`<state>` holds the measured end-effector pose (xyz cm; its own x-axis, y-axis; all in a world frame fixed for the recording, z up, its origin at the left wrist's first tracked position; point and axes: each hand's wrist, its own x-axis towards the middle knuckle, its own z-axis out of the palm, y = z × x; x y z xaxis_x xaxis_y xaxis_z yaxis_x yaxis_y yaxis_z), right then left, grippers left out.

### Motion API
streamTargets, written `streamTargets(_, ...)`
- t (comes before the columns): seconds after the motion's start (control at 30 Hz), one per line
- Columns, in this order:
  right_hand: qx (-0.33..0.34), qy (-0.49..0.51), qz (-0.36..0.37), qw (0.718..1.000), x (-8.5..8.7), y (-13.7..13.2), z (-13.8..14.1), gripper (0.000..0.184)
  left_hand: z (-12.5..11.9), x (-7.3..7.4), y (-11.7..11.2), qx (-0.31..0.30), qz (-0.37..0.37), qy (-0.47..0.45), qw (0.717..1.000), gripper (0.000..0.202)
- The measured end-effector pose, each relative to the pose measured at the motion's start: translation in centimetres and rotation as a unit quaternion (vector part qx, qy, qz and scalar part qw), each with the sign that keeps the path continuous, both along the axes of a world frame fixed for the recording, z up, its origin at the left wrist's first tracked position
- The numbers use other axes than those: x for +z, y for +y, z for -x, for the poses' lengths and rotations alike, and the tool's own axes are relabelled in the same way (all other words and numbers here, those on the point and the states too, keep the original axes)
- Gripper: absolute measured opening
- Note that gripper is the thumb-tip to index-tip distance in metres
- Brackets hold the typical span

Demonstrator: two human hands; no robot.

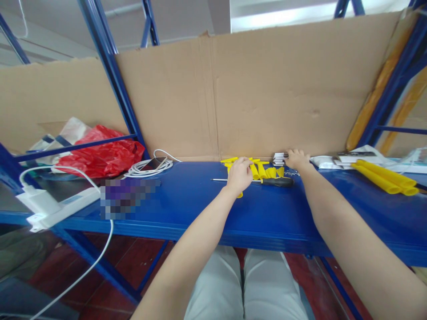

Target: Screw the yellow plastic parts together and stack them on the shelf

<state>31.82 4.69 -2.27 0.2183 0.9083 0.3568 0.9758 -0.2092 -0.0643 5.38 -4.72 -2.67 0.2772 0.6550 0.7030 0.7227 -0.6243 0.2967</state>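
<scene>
My left hand [240, 174] is over the near-left side of a group of yellow plastic pieces [262, 170], its fingers bent and drawn together. A bit of yellow shows under the wrist, seemingly the end of a piece in its grasp; the palm hides the rest. A screwdriver [277, 182] with a black handle lies across the bench, its shaft passing behind that hand. Farther back, my right hand [298, 159] reaches palm down with fingers stretched beside a small stack of white and black pieces [279, 158]. Small metal parts [292, 172] lie just below it.
Yellow tubes [383, 177] and white packets [360, 158] lie at right. At left are a phone [154, 164] with a coiled white cable [147, 171], a red plastic bag [103, 151] and a power strip [71, 206]. A cardboard sheet [283, 89] backs the blue bench [190, 195].
</scene>
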Motion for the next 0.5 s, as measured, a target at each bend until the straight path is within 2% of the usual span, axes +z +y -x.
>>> streamTargets(0.17,-0.028,0.003,0.017,0.999,0.4,-0.2,0.2,0.047,-0.1,0.0,-0.1,0.000,0.005,-0.002,1.000,0.034)
streamTargets(0.33,-0.043,0.045,-0.042,0.997,-0.2,-0.3,-0.3,0.046,-0.1,0.0,0.0,-0.002,0.008,-0.003,1.000,0.035)
streamTargets(0.5,-0.063,0.132,-0.083,0.986,-1.0,-0.1,-1.1,0.039,-0.1,0.1,-0.1,0.001,0.008,0.000,1.000,0.036)
